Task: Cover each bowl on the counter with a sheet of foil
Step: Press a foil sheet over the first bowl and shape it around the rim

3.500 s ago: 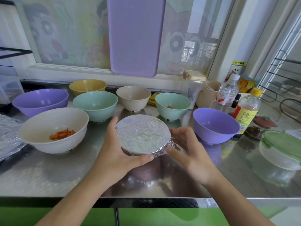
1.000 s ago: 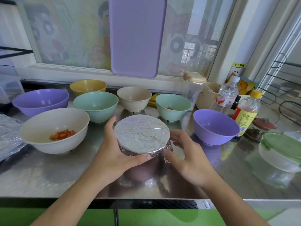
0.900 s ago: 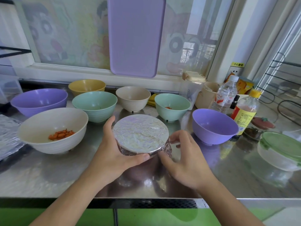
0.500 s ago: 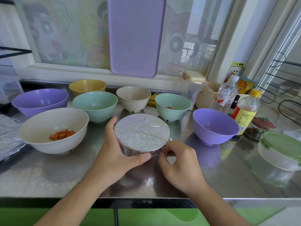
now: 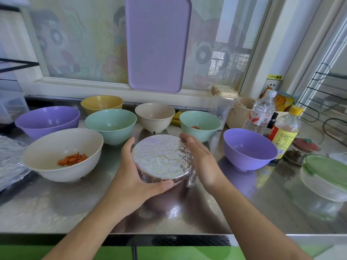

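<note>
One bowl [image 5: 163, 160] is already being sealed under a sheet of foil [image 5: 161, 154] at the near middle of the steel counter [image 5: 56, 207] — it is being cupped between both hands. The left hand [image 5: 131, 177] is being curled round the bowl's left and near side, its thumb running along the front rim, so the bowl is being held by it. The right hand [image 5: 201, 158] is being laid flat against the right side with its fingers straight, pressing the foil down; nothing is being gripped by it.

Seven bowls are being left uncovered around it. The spare foil [image 5: 11, 162] is lying at the far left edge of the counter, so it is being judged nearer to the left hand than to the right. The cream bowl with orange pieces [image 5: 62, 153] is standing just left of the covered one, between it and the spare foil — the shortest reach for a next sheet. The purple bowl [image 5: 249, 148] is standing just to the right, close to the flat hand. A loose flap of foil at the near right is probably still needing to be tucked before release.
</note>
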`<state>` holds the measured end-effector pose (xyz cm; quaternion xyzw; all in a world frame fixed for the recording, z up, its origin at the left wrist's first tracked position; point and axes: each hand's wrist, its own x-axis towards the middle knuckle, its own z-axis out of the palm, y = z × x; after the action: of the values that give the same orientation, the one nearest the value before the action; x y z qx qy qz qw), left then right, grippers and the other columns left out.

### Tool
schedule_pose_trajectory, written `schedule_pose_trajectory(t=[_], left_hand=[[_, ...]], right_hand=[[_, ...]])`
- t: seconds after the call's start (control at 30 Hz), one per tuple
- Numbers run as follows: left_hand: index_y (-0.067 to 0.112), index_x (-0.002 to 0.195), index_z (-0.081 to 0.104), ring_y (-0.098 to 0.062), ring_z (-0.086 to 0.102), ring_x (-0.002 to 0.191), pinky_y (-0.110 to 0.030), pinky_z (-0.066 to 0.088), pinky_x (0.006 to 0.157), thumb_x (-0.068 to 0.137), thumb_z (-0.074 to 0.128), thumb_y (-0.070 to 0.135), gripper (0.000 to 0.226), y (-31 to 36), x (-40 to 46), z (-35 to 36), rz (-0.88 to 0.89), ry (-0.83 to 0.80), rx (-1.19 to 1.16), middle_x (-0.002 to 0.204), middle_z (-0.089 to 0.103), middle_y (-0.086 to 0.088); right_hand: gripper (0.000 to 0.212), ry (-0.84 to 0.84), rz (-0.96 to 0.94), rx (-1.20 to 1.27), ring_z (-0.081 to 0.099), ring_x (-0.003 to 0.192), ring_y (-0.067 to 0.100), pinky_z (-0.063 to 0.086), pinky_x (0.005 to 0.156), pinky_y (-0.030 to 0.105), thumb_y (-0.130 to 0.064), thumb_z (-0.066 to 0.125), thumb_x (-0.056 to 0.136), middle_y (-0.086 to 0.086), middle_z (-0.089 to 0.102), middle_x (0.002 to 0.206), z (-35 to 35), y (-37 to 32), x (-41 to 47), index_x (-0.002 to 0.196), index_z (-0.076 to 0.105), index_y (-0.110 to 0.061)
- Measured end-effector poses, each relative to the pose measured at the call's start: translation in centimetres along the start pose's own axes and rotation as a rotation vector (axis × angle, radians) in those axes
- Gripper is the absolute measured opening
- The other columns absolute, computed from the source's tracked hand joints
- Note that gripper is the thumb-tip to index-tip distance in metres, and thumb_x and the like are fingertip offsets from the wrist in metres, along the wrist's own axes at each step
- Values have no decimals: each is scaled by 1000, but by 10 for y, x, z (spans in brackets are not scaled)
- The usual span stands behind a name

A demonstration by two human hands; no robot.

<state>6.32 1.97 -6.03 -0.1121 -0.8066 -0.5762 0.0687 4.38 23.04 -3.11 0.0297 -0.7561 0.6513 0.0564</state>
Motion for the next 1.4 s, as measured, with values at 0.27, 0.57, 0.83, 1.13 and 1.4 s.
schedule_pose_trajectory(t=[0.27, 0.57, 0.83, 1.13, 1.4], left_hand=[[42, 163, -2, 38, 28, 122, 4, 31, 96, 53, 103, 43, 153, -3, 2, 0, 8, -39, 13, 145, 35, 38], [73, 145, 5, 8, 45, 138, -38, 33, 125, 28, 98, 72, 151, 4, 4, -21, -29, -230, 26, 145, 45, 35], [68, 150, 3, 10, 42, 139, -37, 31, 126, 30, 99, 72, 154, 1, 4, -22, -52, -231, 39, 146, 42, 38], [60, 158, -10, 21, 36, 136, -29, 29, 121, 56, 90, 70, 143, -1, 0, -21, -68, -216, 60, 145, 30, 55], [49, 158, -25, 10, 11, 149, -21, 15, 118, 52, 96, 65, 162, 1, -11, -17, -70, -215, 87, 166, 5, 30]], right_hand=[[28, 61, 32, 269, 72, 108, 1, 56, 82, 16, -23, 40, 114, -13, 78, 114, 16, 11, -11, 127, 65, -25], [39, 92, -83, 101, 62, 123, 0, 46, 104, 26, -46, 60, 94, -14, 70, 130, -9, 4, 3, 128, 70, -31], [34, -112, 27, 136, 67, 123, 9, 47, 109, 33, -30, 43, 110, -7, 76, 125, -7, 2, 10, 118, 77, -27], [39, 50, 76, 247, 69, 122, 29, 51, 107, 45, -32, 43, 111, 12, 76, 122, 1, 9, 3, 121, 72, -9], [41, -111, 2, 238, 61, 128, -2, 43, 110, 27, -50, 47, 99, -20, 71, 131, -3, 21, -15, 135, 57, -34]])
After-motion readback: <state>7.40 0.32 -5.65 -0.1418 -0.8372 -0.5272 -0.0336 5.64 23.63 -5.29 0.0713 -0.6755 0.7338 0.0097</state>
